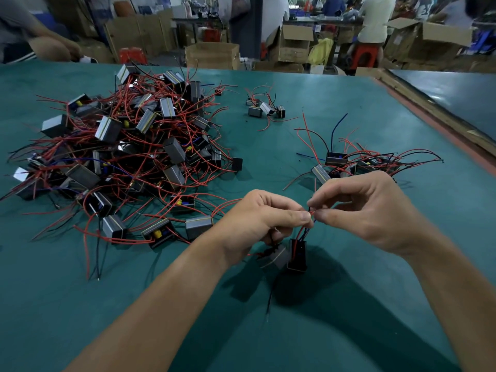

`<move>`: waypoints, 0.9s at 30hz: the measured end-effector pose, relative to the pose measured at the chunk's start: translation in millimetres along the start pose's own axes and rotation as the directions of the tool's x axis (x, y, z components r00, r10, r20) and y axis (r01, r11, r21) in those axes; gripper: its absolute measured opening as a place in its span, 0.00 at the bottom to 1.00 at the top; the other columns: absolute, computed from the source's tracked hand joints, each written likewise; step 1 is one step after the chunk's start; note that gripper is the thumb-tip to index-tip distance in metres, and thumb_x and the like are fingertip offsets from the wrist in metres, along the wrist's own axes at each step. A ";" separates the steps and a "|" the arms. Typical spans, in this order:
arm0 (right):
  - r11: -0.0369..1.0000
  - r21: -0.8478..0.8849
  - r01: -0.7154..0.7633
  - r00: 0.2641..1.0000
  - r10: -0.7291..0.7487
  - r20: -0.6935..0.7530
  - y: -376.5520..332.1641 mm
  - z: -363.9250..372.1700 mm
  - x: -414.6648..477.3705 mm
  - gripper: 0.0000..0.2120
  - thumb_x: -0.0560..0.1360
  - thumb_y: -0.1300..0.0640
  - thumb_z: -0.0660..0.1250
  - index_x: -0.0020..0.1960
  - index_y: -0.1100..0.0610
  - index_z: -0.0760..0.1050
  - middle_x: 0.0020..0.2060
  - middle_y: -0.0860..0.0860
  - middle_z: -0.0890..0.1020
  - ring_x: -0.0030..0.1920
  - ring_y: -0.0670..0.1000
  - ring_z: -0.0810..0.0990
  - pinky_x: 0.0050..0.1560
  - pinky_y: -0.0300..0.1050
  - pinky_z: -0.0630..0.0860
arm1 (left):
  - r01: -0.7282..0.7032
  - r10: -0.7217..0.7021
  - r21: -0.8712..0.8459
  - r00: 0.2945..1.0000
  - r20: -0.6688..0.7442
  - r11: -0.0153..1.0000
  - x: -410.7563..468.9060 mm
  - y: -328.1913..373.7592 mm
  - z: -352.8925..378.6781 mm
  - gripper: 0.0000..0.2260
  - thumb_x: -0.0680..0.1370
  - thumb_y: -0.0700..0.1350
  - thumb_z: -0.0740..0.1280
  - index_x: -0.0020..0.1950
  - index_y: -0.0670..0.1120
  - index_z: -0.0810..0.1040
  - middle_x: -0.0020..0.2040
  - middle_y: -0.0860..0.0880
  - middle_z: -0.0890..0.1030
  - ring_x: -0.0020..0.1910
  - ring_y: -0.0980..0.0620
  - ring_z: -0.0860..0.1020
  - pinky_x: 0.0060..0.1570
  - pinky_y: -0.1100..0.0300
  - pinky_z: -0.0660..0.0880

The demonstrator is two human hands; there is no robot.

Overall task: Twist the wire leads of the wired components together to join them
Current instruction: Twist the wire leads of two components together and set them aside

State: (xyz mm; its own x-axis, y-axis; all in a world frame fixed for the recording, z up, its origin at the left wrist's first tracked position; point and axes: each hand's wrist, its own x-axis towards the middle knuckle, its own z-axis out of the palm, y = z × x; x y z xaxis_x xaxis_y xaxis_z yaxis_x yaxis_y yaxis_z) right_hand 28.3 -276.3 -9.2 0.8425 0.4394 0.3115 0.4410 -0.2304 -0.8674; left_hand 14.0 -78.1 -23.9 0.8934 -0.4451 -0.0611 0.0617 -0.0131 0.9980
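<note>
Two small boxy wired components hang over the green table (349,304) below my hands: a grey one (276,257) and a black one (297,255) beside it. Their red and dark wire leads (304,232) rise to a point between my hands. My left hand (264,218) pinches the leads between thumb and forefinger. My right hand (359,208) pinches the lead tips (311,211) from the right with thumb and forefinger. The fingertips of both hands nearly touch. A thin black lead (269,302) trails down to the table.
A big heap of components with red wires (120,151) fills the left of the table. A smaller group (357,162) lies just beyond my right hand, and a few components (264,108) lie farther back. Cardboard boxes and people are behind the table.
</note>
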 end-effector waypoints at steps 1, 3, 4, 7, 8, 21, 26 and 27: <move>1.000 -0.012 -0.008 1.000 0.008 0.004 0.3 -0.2 -0.1 0.11 0.68 0.71 0.74 0.41 0.56 0.84 0.35 0.57 0.84 0.37 0.50 0.81 0.41 0.40 0.77 | 0.007 -0.007 -0.004 1.000 0.005 1.000 0.0 0.0 0.1 0.06 0.71 0.43 0.71 0.34 0.47 0.84 0.22 0.52 0.67 0.23 0.58 0.61 0.24 0.66 0.53; 1.000 -0.009 -0.007 1.000 0.007 -0.003 -0.4 -0.3 -0.2 0.10 0.68 0.69 0.75 0.42 0.55 0.85 0.35 0.57 0.84 0.37 0.49 0.81 0.41 0.40 0.77 | 0.027 -0.027 -0.026 1.000 0.005 0.999 0.5 -0.3 -0.5 0.06 0.70 0.45 0.70 0.34 0.47 0.84 0.23 0.52 0.67 0.23 0.58 0.61 0.27 0.62 0.51; 1.000 0.007 -0.003 1.000 0.003 -0.008 -1.3 -0.3 -0.5 0.10 0.68 0.68 0.75 0.43 0.55 0.85 0.36 0.56 0.85 0.37 0.48 0.81 0.42 0.39 0.78 | 0.036 -0.036 -0.037 0.999 0.008 0.999 0.5 -0.1 -0.8 0.06 0.70 0.45 0.71 0.34 0.47 0.85 0.24 0.51 0.67 0.23 0.58 0.61 0.29 0.60 0.50; 0.997 0.071 -0.007 1.000 0.008 -0.007 -2.5 -0.2 -0.7 0.09 0.66 0.64 0.78 0.44 0.55 0.84 0.37 0.56 0.85 0.38 0.49 0.83 0.43 0.41 0.80 | 0.039 -0.038 -0.043 0.999 0.016 0.998 -0.1 0.5 -1.3 0.06 0.70 0.46 0.70 0.34 0.47 0.84 0.24 0.50 0.66 0.23 0.58 0.60 0.29 0.59 0.49; 0.997 0.080 -0.013 1.000 0.013 -0.001 -1.8 -0.6 -0.5 0.09 0.65 0.64 0.78 0.44 0.56 0.84 0.38 0.56 0.85 0.39 0.50 0.83 0.44 0.41 0.80 | 0.033 -0.033 -0.038 0.999 0.011 0.999 -0.1 0.6 -1.3 0.06 0.70 0.45 0.71 0.34 0.47 0.84 0.24 0.51 0.66 0.23 0.58 0.61 0.28 0.60 0.50; 0.999 0.046 -0.004 1.000 0.003 0.010 -6.1 -3.4 -1.7 0.10 0.60 0.57 0.77 0.41 0.48 0.86 0.36 0.51 0.86 0.36 0.47 0.85 0.43 0.38 0.81 | 0.041 -0.041 0.015 0.999 0.024 0.999 0.2 1.5 -3.9 0.05 0.70 0.44 0.71 0.34 0.47 0.84 0.22 0.53 0.67 0.23 0.58 0.61 0.27 0.62 0.53; 0.999 0.034 -0.021 0.999 0.020 0.028 -5.9 -3.1 -0.7 0.09 0.60 0.57 0.77 0.41 0.53 0.86 0.34 0.53 0.86 0.35 0.47 0.84 0.40 0.37 0.80 | 0.049 -0.050 0.025 0.998 0.045 0.999 0.9 -0.1 -4.0 0.05 0.69 0.46 0.72 0.34 0.48 0.85 0.23 0.53 0.68 0.24 0.57 0.62 0.26 0.63 0.54; 0.999 0.027 -0.023 0.999 0.023 0.030 -5.3 -2.5 0.1 0.09 0.61 0.57 0.77 0.41 0.53 0.85 0.34 0.53 0.86 0.35 0.46 0.84 0.40 0.37 0.80 | 0.046 -0.047 0.026 0.998 0.045 0.999 0.6 0.1 -4.0 0.05 0.69 0.45 0.72 0.34 0.48 0.85 0.23 0.53 0.68 0.24 0.57 0.62 0.25 0.64 0.54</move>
State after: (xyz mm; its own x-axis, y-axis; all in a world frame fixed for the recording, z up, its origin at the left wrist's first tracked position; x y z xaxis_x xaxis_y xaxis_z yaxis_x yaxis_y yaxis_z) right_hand 26.7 -277.2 -3.6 0.8424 0.4603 0.2800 0.4125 -0.2168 -0.8848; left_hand 16.4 -74.7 -23.9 0.8684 -0.4842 -0.1069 0.0910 -0.0563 0.9943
